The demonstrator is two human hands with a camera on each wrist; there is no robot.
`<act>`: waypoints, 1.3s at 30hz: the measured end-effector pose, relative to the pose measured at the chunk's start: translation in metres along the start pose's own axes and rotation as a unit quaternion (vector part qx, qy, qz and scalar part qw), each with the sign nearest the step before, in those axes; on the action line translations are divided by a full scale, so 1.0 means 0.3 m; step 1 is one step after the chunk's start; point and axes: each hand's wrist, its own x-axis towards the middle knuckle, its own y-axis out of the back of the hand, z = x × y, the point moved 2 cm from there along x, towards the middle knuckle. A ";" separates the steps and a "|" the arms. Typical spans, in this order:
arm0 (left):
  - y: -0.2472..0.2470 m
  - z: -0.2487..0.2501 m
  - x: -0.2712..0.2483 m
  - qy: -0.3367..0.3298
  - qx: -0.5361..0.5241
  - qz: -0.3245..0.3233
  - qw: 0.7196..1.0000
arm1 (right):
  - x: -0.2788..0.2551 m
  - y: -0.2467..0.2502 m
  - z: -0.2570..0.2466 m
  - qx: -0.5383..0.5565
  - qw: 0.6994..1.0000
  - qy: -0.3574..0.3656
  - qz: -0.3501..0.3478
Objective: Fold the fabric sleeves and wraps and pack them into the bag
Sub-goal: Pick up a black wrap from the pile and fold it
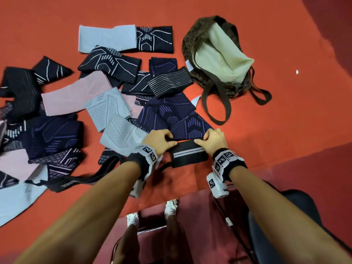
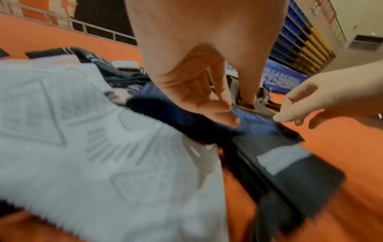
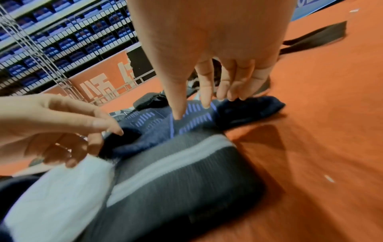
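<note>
Black wristbands [image 1: 236, 166] with white checker-marked camera blocks [image 1: 217, 184]; white shoes [image 1: 171, 206].

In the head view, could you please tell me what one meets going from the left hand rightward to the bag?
Left hand → navy sleeve with purple lines → right hand → bag, further back.

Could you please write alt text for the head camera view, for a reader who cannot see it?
Both hands, left hand and right hand, grip the near edge of a navy sleeve on an orange surface, among scattered sleeves, beside an open brown bag.
</note>
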 end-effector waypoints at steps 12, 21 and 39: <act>0.372 0.002 0.274 0.039 -0.158 0.158 0.974 | 0.318 0.172 -0.372 0.088 0.990 0.110 0.027; 0.335 -0.066 0.479 0.103 -0.227 0.128 0.960 | 0.653 0.095 -0.424 0.059 0.992 0.107 0.023; 0.410 -0.104 0.437 0.101 -0.436 0.118 0.886 | 0.565 0.131 -0.483 0.333 0.942 0.031 0.037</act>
